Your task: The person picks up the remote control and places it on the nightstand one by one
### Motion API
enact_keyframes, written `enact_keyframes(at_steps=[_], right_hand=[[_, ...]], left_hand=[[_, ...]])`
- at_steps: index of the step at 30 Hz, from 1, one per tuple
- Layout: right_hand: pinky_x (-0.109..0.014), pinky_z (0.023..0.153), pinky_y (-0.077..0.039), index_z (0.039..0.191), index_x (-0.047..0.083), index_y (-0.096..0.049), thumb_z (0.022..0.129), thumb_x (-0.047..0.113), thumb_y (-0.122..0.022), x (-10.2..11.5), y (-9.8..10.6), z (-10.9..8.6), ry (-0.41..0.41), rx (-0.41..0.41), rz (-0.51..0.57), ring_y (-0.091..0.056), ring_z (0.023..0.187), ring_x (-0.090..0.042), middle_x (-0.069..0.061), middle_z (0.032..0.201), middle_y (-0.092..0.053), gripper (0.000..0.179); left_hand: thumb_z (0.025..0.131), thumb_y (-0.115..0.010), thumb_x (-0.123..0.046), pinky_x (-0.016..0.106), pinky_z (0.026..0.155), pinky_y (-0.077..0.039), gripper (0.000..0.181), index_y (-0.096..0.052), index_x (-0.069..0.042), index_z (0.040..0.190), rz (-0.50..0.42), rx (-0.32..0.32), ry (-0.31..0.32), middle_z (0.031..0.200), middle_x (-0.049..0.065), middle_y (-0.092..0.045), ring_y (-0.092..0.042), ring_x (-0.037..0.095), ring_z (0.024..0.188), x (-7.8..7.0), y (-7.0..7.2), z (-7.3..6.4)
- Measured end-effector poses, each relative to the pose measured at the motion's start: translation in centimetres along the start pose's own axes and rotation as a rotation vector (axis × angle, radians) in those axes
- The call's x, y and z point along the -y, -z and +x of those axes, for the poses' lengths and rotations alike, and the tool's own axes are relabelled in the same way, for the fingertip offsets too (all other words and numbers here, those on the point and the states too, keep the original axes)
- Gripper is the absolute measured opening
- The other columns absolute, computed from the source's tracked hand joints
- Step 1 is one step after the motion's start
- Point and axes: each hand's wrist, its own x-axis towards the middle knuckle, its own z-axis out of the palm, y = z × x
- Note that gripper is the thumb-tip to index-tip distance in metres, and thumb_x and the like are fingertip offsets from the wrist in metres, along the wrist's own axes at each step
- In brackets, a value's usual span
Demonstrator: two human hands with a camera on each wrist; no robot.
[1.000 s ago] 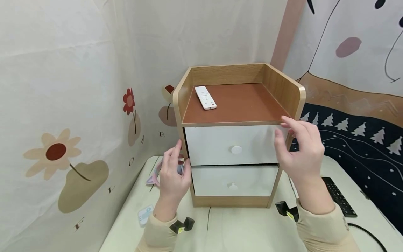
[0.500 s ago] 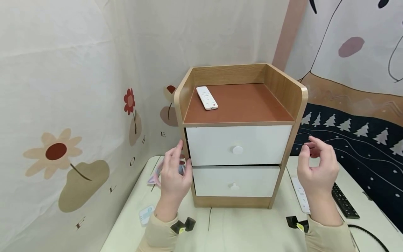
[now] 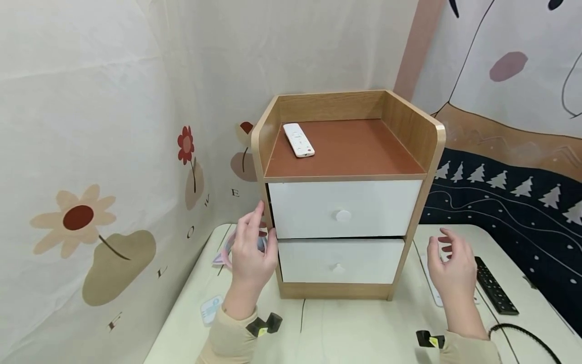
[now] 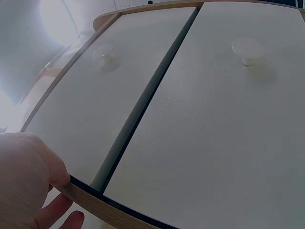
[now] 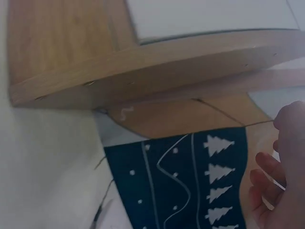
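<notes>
A small wooden cabinet with two white-fronted drawers stands on the table. The upper drawer and lower drawer each bear a round white knob. At the cabinet's left side, my left hand holds the side panel's front edge: the thumb lies at the front and the fingers on the outer face. Well right of the cabinet, my right hand hovers over a white power strip, its fingers loosely bent with nothing in them. The hand partly hides the strip.
A white remote lies on the cabinet's brown top. A black keyboard-like item and a black cable are at the right of the table. Left of the cabinet lie a pinkish round object and a pale blue-white card.
My right hand has come away from the upper drawer's right edge, moving right and then down over the power strip. The left hand has stayed at the side panel.
</notes>
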Motion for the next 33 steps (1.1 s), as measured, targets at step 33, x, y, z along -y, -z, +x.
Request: enact_keyframes(at_steps=[33], right_hand=[[-0.079, 0.109, -0.045, 0.159, -0.007, -0.045, 0.109, 0.033, -0.055, -7.8, -1.8, -3.3, -0.311, 0.415, -0.198, -0.048, 0.135, -0.063, -0.038, 0.144, -0.052, 0.065]], left_hand=[[0.093, -0.071, 0.010, 0.043, 0.069, -0.069, 0.064, -0.056, 0.002, 0.155, 0.000, -0.001, 0.005, 0.121, 0.025, -0.064, -0.073, 0.030, 0.089, -0.4, 0.3, 0.1]])
